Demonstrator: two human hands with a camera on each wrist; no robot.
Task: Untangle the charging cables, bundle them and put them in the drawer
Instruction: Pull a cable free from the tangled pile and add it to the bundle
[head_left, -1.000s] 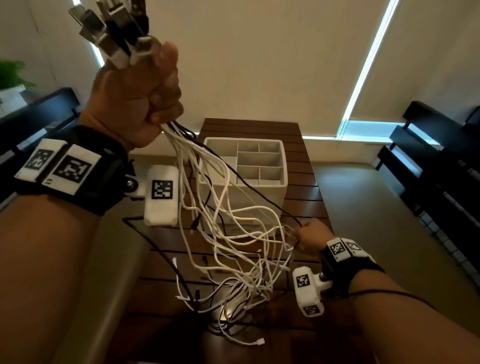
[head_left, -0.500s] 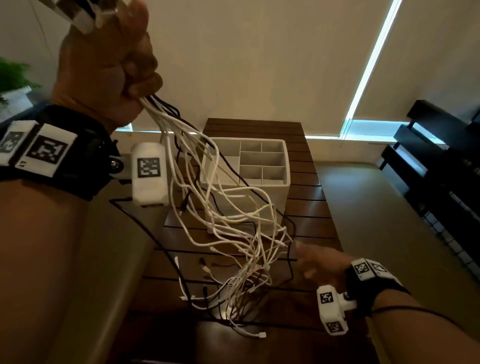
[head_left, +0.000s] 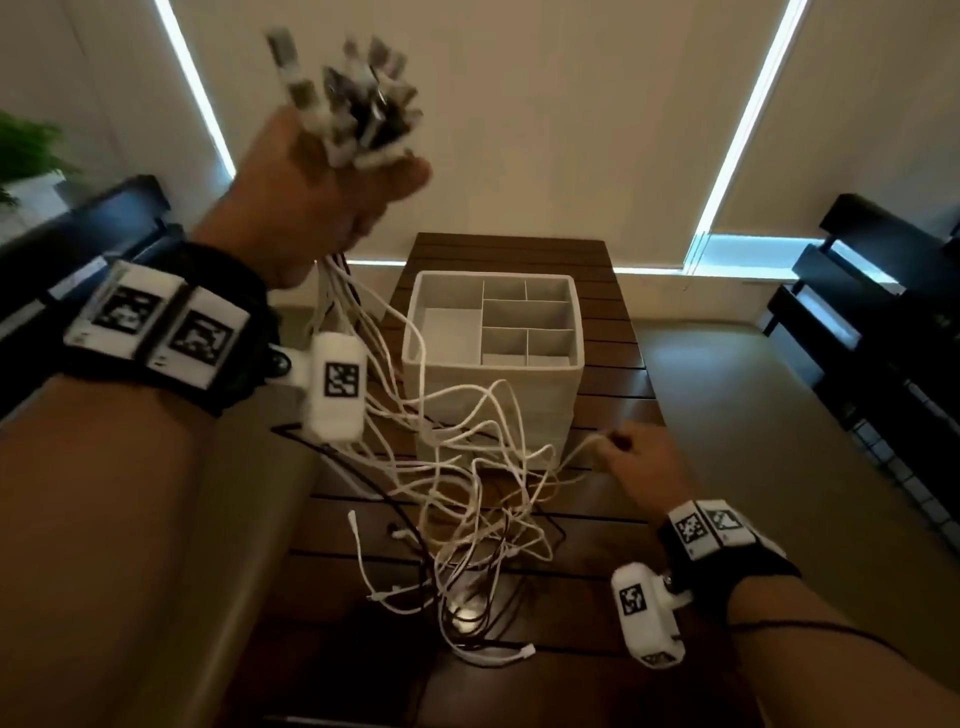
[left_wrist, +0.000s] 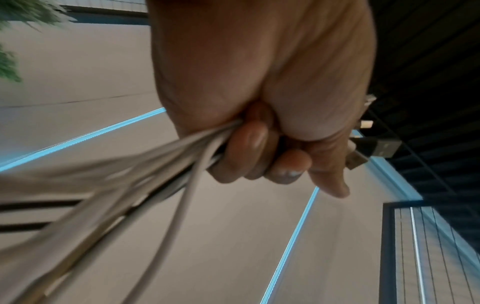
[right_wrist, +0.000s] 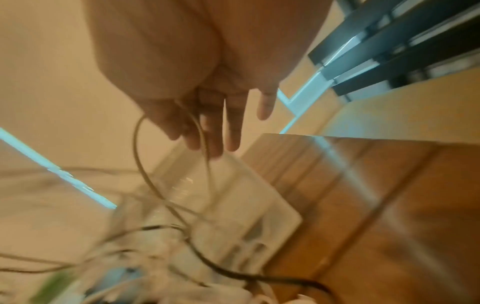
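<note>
My left hand is raised high and grips a bunch of charging cables just below their plugs, which stick up out of the fist. In the left wrist view the curled fingers clamp the white and black cords. The cords hang down into a loose tangle above the wooden table. My right hand is low, to the right of the tangle. Its fingers are nearly straight, with one pale cable loop running across them.
A white box with dividers stands on the table behind the tangle, its compartments showing nothing inside. Loose cable ends lie near the table's front. Black benches flank the table on both sides. A plant is at the far left.
My left hand has come back down into view with the plugs. My right hand drew back from the tangle, then moved forward and now touches a white cable.
</note>
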